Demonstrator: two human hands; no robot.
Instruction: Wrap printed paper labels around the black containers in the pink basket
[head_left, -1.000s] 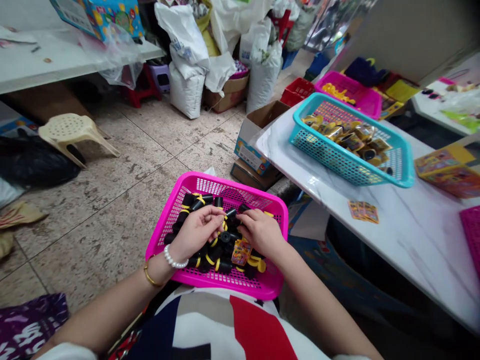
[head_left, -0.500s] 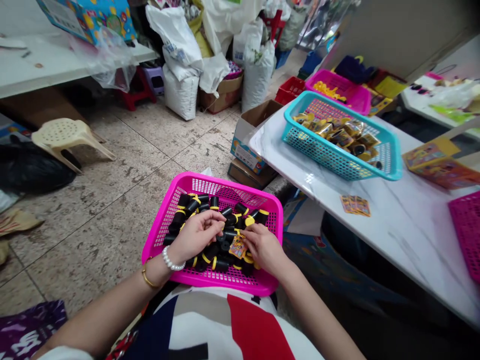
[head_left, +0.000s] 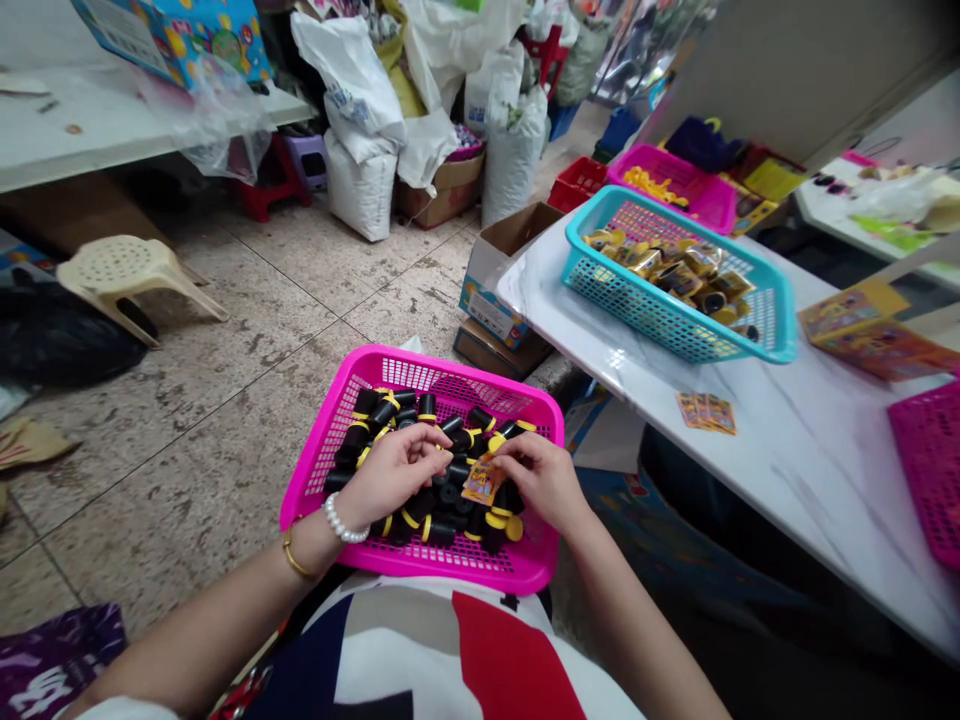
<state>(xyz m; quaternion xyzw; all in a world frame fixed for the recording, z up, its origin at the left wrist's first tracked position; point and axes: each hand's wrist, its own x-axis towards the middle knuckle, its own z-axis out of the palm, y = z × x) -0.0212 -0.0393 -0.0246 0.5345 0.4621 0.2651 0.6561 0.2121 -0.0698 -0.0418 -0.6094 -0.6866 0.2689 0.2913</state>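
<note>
A bright pink plastic basket [head_left: 556, 425] rests on my lap, filled with small black cylinders [head_left: 439, 530] that have yellow ends. Over its middle, my left hand [head_left: 401, 465] is closed, thumb and fingers brought together; whatever they may pinch is hidden. A pearl bracelet circles that wrist. At the right of the basket my right hand [head_left: 540, 478] pinches the upper edge of a small orange-yellow printed label [head_left: 482, 484], which hangs over the cylinders.
On the white marbled table [head_left: 630, 385] to the right stand a turquoise basket [head_left: 675, 325] of wrapped cylinders and another pink basket [head_left: 926, 465]. Several printed labels [head_left: 706, 412] lie there. A cream stool [head_left: 120, 265] stands left; white sacks [head_left: 360, 190] and an open carton [head_left: 499, 270] lie ahead.
My right hand has lifted slightly and shifted right, with the label drawn up a little and turned. My left hand has hardly moved.
</note>
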